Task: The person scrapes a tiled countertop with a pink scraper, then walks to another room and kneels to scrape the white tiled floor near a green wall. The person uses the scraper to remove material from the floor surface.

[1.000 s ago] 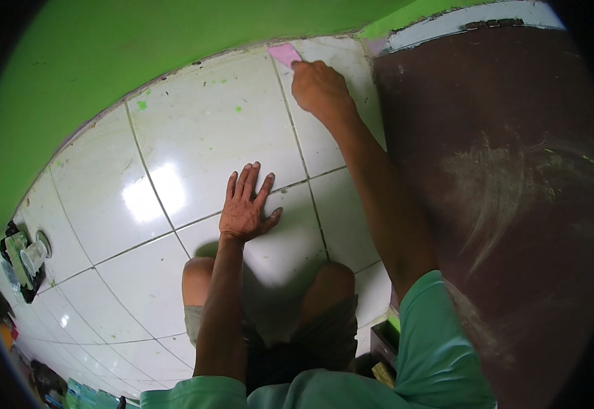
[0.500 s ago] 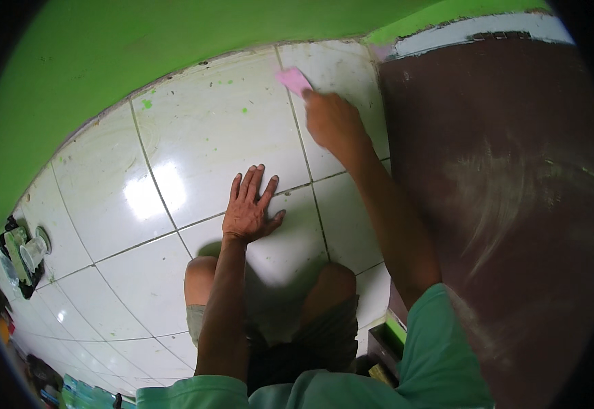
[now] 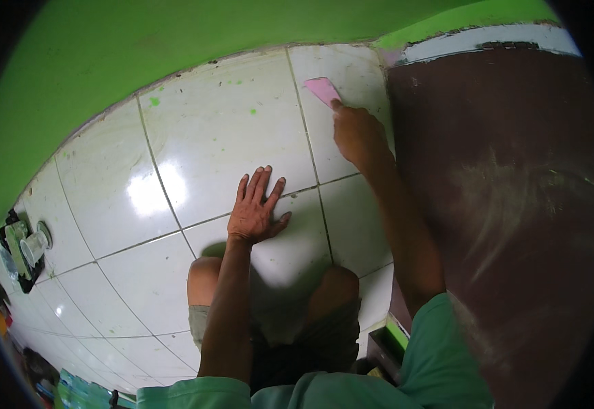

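My right hand is closed around the narrow end of a flat pink scraper. The wide end of the scraper is over a white floor tile near the far wall; whether its edge touches the tile I cannot tell. Its handle is mostly hidden in my fist. My left hand lies flat on the tiles with fingers spread, just beyond my knees, holding nothing. Green paint spots dot the tiles to the left of the scraper.
A green wall borders the floor at the far side. On the right stands a dark brown panel with pale scuffs. A black tray and a white cup are at far left. Near my right elbow is an open dark box.
My right hand and the scraper have shifted right and slightly nearer, over the tile beside the brown panel. My left hand stays flat on the floor.
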Tool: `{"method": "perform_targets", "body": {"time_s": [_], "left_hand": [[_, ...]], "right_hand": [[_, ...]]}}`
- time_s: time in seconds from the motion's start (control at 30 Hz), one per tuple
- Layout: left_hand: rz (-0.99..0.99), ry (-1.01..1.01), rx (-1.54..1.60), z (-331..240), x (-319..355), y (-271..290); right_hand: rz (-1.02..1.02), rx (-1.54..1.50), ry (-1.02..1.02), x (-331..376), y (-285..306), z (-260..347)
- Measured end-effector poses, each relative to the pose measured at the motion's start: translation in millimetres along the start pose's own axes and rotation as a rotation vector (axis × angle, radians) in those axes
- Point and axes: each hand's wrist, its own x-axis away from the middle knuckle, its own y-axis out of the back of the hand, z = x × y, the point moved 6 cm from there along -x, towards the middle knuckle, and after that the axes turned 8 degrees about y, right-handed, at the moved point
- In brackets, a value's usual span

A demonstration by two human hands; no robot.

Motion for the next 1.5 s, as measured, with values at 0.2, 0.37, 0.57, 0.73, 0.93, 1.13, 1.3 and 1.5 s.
{"method": "perform_targets", "body": {"time_s": [0.2,0.37,0.57,0.73,0.93,1.13,1.3,1.5], "left_hand": [[-0.002,-0.009,0.007,-1,-1,1],[-0.001,-0.005,-0.005,1,-1,1],[-0.017,-0.027,0.005,-8,-2,3],[-0.007,-0.005,0.001,1,2,2],[-0.049,-0.048,-0.002,-1,3,7],[-0.449,0.222,0.147,80,36,74],[-0.831,1.066,-0.211,213,121,75],[-0.784,1.205,-0.119,213,124,75]], "right_hand": [[-0.045,0.0,-0.002,-57,12,-13],[0.004,-0.008,0.029,-15,3,-9],[-0.1,-0.061,0.016,-44,16,-13],[0.207,-0.054,-0.007,43,-16,16],[0.199,-0.189,-0.033,40,-16,67],[0.232,-0.155,-0.069,72,-18,68],[0.092,-0.133,-0.009,31,-16,81],[0.178,-0.043,0.014,51,-18,87]]}}
